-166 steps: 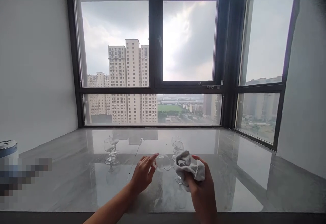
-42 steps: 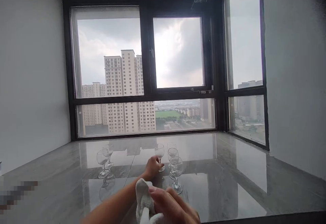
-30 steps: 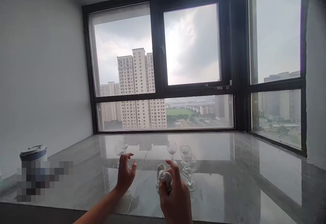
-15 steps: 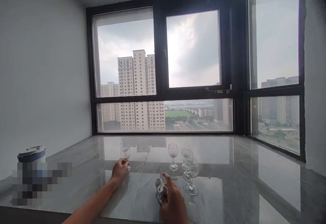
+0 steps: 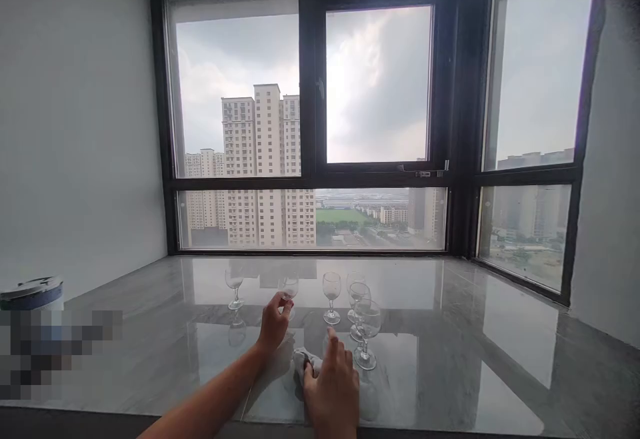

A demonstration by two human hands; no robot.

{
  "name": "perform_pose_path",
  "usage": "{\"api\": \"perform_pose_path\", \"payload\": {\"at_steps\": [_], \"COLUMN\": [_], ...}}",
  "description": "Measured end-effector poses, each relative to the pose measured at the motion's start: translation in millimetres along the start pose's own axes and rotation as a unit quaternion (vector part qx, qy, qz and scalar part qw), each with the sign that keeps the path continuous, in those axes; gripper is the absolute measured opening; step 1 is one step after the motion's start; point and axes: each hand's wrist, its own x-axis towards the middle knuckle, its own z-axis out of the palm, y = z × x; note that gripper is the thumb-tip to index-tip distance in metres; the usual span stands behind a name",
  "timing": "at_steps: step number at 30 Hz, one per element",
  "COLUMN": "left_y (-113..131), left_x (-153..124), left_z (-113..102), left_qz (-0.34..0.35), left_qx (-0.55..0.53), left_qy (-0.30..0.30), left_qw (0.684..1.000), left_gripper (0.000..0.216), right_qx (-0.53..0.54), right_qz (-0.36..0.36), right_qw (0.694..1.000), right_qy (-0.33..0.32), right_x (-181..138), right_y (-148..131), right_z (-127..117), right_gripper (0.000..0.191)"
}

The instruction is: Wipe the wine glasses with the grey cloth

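My left hand (image 5: 273, 324) is closed round the stem of a small clear stemmed glass (image 5: 289, 286) and holds it upright a little above the glossy grey marble sill (image 5: 450, 346). My right hand (image 5: 333, 389) grips a crumpled white cloth (image 5: 301, 364) low in front, index finger raised. One glass (image 5: 234, 286) stands alone at the left. Three glasses stand close together at the right: one at the back (image 5: 331, 296), one behind (image 5: 356, 296) and one nearest me (image 5: 367, 332).
A big dark-framed window (image 5: 310, 119) closes off the far side, with a side window (image 5: 530, 126) at the right. White walls flank the sill. A white and blue lidded container (image 5: 31, 291) sits at the far left edge.
My left hand let go of the glass it set beside the right group, reached left, took one of the two left glasses and carried it rightward. The right hand kept the cloth.
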Motion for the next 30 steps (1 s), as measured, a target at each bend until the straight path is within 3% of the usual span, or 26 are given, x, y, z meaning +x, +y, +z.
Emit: {"api": "perform_pose_path", "payload": {"at_steps": [4,9,12,15,19,22,26,30], "left_y": [0.2,7.0,9.9,11.5,19.4,30.7,43.0,46.0], "left_x": [-8.0,-13.1,-14.8,-16.0,-17.8,-21.3,-27.0,-29.4], "left_z": [-3.1,-8.1,-7.4,-6.7,-7.0,-7.3,-6.3,-5.9], "left_qz": [0.022,0.034,0.05,0.107,0.219,0.305,0.397,0.424], "left_qx": [0.042,0.058,0.069,0.088,0.128,0.146,0.14,0.137], "left_qy": [0.001,-0.013,-0.023,-0.043,-0.068,-0.087,-0.128,-0.133], "left_qw": [0.999,0.998,0.996,0.989,0.965,0.937,0.898,0.885], "left_gripper": [0.02,0.019,0.02,0.021,0.023,0.027,0.033,0.036], "right_qx": [-0.079,-0.019,0.064,0.175,0.238,0.215,0.221,0.244], "right_qz": [0.1,0.091,0.079,0.067,0.051,0.035,-0.026,-0.038], "right_qw": [0.988,0.983,0.987,0.982,0.96,0.955,0.962,0.965], "right_qy": [-0.084,-0.156,-0.124,-0.02,0.141,0.199,0.155,0.09], "right_x": [-2.5,-6.9,-6.0,1.7,15.1,21.1,21.3,18.6], "right_y": [-13.4,-23.2,-20.2,-7.4,16.1,27.6,31.5,31.9], "right_z": [-25.6,-26.5,-15.2,-16.1,-45.4,-67.0,-66.6,-53.3], "right_gripper": [0.066,0.065,0.064,0.057,0.053,0.054,0.057,0.059]}}
